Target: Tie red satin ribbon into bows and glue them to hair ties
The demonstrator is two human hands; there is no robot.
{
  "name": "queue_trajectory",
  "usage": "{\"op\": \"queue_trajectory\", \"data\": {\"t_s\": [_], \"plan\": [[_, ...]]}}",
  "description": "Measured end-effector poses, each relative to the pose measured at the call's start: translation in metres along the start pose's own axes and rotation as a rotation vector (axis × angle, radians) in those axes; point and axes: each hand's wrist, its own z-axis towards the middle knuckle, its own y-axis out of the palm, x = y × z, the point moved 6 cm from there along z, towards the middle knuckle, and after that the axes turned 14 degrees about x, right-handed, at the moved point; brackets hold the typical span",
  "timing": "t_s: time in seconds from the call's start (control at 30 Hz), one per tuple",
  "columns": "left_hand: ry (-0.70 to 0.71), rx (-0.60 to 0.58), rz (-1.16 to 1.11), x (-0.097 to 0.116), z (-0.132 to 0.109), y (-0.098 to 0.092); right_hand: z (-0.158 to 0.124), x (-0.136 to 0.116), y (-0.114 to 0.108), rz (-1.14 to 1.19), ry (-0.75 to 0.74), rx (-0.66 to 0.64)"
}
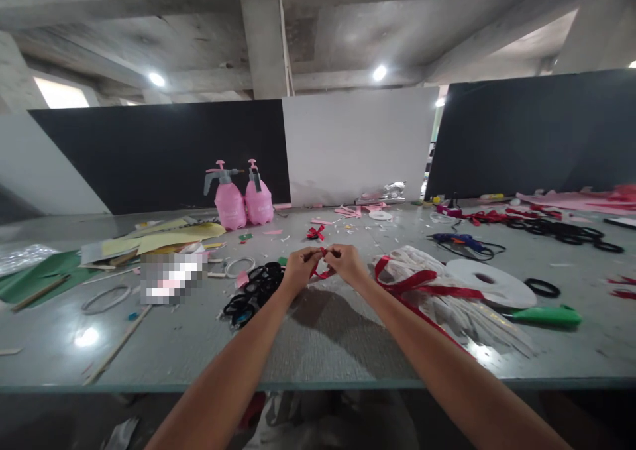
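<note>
Red ribbon (320,274) sits pinched between the fingertips of the left hand (299,266) and the right hand (349,262), both clamped on it over the middle of the bench (318,350), its short span running left to right so neither hand is nearer. Black rings (254,291) lie heaped just beside the left hand, a loose red strip (422,283) and a white disc (491,281) near the right; two pink spray bottles (243,203) stand well apart at the far edge.
</note>
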Motion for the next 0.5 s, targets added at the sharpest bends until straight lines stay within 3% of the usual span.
{"op": "queue_trajectory", "data": {"t_s": [0.1,0.2,0.33,0.5], "plan": [[-0.017,0.018,-0.005,0.0046,0.0017,-0.003,-0.0005,0.0037,0.0018,0.157,0.12,-0.077],[-0.02,0.011,-0.008,0.0069,0.0021,-0.0048,-0.0007,0.0026,0.0017,0.22,0.151,-0.115],[-0.007,-0.008,0.003,0.0055,0.0011,-0.0039,0.0007,0.0,-0.001,0.13,0.074,-0.105],[0.004,-0.035,0.02,0.0023,-0.0012,0.0006,0.0012,-0.0057,-0.0054,-0.087,-0.129,-0.015]]}}
